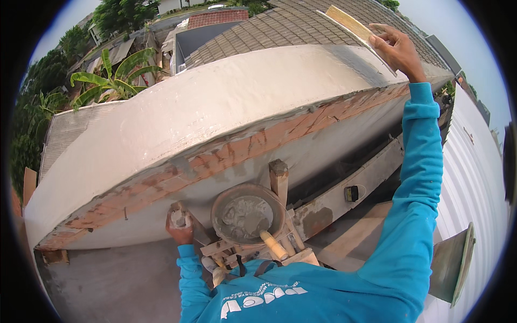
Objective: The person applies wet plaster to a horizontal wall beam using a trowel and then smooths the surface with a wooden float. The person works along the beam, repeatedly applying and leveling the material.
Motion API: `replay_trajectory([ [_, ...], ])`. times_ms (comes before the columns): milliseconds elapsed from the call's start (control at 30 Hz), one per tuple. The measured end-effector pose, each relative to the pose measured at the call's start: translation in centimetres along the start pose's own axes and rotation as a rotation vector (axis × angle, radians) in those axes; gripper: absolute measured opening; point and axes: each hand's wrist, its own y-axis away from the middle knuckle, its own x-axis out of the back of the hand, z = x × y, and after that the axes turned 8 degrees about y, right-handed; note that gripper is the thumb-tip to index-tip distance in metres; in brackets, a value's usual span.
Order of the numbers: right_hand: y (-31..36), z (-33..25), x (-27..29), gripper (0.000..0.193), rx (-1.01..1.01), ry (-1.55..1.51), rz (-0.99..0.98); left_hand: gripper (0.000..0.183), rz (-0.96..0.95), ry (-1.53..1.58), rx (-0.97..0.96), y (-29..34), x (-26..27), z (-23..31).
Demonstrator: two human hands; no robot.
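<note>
My right hand is raised at the upper right, closed on a plastering float with a yellowish wooden back. The float's long pale edge lies against or just above the smooth curved top of the plastered wall; contact is unclear. Low at the centre left, my left hand is closed around a pale grey lump beside a wooden post. I cannot tell whether the lump is mortar or the post's end. Between my arms, a round bucket holds wet grey mortar. A trowel with a yellow handle rests in it.
A mortar-caked wooden post stands behind the bucket. Rough brick shows under the wall's top. To the right are a grey beam with a small dark box, a corrugated metal roof and a green-grey container. A tiled roof lies beyond.
</note>
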Motion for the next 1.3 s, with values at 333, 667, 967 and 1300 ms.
replay_trajectory([
  [333, 1.6, 6.4, -0.5, 0.046, -0.305, 0.441, -0.084, 0.039, -0.013, -0.012, -0.155, -0.4, -0.8, 0.6],
  [667, 3.7, -7.2, -1.1, 0.041, -0.013, 0.243, -0.059, 0.044, 0.059, -0.068, -0.136, -0.4, -0.7, 1.0],
  [967, 3.4, -18.8, -1.1, 0.041, 0.243, -0.112, -0.029, 0.037, 0.069, -0.066, -0.142, -0.8, -1.0, 4.3],
  [1300, 0.8, -11.6, 2.1, 0.042, 0.04, 0.074, 0.11, 0.038, 0.084, -0.114, -0.203, -0.9, -0.8, 4.5],
])
